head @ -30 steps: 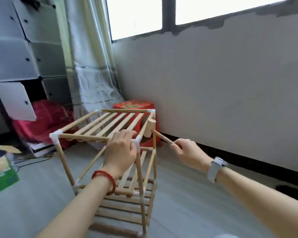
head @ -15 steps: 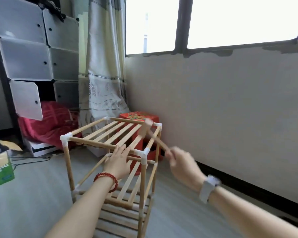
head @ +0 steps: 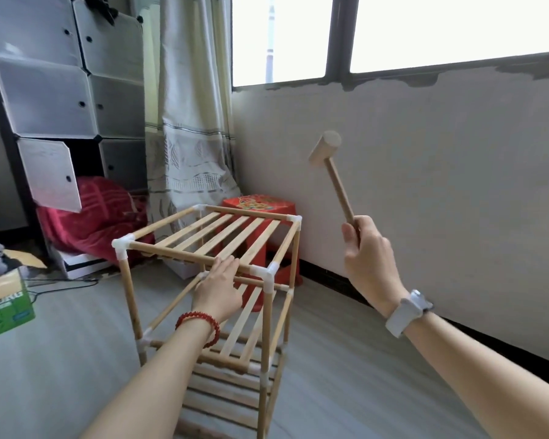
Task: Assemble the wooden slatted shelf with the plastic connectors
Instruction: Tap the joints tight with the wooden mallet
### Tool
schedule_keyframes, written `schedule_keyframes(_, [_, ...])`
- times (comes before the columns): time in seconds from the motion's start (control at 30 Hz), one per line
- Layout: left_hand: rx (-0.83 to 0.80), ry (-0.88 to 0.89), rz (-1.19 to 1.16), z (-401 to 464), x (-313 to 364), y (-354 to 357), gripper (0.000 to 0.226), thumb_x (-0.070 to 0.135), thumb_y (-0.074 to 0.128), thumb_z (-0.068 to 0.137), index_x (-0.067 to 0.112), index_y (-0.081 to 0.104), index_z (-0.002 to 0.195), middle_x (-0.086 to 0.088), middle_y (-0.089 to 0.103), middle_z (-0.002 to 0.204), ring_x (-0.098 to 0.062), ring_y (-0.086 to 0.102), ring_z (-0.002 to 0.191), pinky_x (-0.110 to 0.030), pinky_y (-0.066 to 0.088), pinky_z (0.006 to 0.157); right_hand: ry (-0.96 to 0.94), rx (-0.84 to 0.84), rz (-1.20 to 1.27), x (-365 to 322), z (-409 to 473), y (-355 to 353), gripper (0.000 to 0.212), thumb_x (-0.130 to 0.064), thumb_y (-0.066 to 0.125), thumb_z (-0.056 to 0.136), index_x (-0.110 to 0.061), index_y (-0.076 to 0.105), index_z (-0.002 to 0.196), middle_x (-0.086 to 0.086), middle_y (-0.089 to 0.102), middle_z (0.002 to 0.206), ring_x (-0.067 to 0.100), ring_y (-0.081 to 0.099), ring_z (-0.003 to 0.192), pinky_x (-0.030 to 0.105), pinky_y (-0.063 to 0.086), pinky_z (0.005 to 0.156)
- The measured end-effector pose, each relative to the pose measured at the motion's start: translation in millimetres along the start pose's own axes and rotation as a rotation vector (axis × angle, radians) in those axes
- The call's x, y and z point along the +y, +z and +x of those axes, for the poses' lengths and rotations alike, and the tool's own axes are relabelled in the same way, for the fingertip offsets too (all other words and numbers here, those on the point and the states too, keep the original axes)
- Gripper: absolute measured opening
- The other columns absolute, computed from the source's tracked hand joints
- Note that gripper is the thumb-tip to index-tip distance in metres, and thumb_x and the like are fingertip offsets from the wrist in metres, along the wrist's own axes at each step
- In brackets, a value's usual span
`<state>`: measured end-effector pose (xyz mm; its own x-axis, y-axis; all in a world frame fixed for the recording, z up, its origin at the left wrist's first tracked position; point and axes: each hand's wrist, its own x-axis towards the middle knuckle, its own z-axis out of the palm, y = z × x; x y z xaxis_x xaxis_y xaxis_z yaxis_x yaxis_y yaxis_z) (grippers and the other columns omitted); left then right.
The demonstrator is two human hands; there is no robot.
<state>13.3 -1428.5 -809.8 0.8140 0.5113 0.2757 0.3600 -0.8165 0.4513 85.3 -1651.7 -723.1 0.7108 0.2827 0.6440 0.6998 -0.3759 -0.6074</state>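
On grey floor, upright wooden slatted shelf [head: 216, 248], white corner connectors [head: 122, 247]

Your right hand [head: 366, 248] is now holding the mallet [head: 332, 172] raised well above the shelf [head: 203, 245], off its corner connector [head: 268, 275]; your left hand [head: 217, 289] is resting flatter on the front rail.

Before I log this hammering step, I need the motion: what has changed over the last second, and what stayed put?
The right hand swung the wooden mallet up from the shelf's top near corner to high above it, head raised. The left hand slid off the corner connector to the front rail beside it. The shelf stayed standing, and the right hand kept its grip on the handle.
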Motion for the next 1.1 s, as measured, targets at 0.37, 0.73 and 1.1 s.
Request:
schedule_keyframes(0.37, [0.032, -0.016, -0.047, -4.2, 1.4, 3.0, 0.062, -0.001, 0.037, 0.092, 0.021, 0.024, 0.148, 0.009, 0.014, 0.157, -0.010, 0.002, 0.145, -0.041, 0.024, 0.115, 0.070, -0.071, 0.059, -1.4, -8.9, -0.6, 0.016, -0.022, 0.035, 0.101, -0.009, 0.045, 0.099, 0.001, 0.050, 0.064, 0.020, 0.046, 0.054, 0.035, 0.038, 0.057])
schedule_keyframes(0.73, [0.041, -0.019, -0.073, -6.6, 2.9, 2.4, 0.061, -0.001, 0.037, 0.092, 0.021, 0.025, 0.148, 0.008, 0.016, 0.156, -0.011, 0.003, 0.145, -0.040, 0.024, 0.116, 0.129, -0.278, -0.071, -3.9, -30.9, 16.6, 0.018, -0.025, 0.032, 0.102, -0.011, 0.043, 0.096, 0.001, 0.055, 0.070, 0.022, 0.055, 0.061, 0.033, 0.045, 0.054])
schedule_keyframes(1.1, [0.037, -0.028, -0.043, -10.0, 4.1, 2.1, 0.057, 0.004, 0.038, 0.093, 0.022, 0.027, 0.147, 0.007, 0.019, 0.156, -0.011, 0.006, 0.145, -0.044, 0.019, 0.117, 0.177, -0.524, -0.342, 17.7, -45.7, 28.5, 0.027, -0.031, 0.028, 0.102, -0.012, 0.047, 0.099, 0.007, 0.060, 0.086, 0.026, 0.060, 0.078, 0.034, 0.044, 0.068])
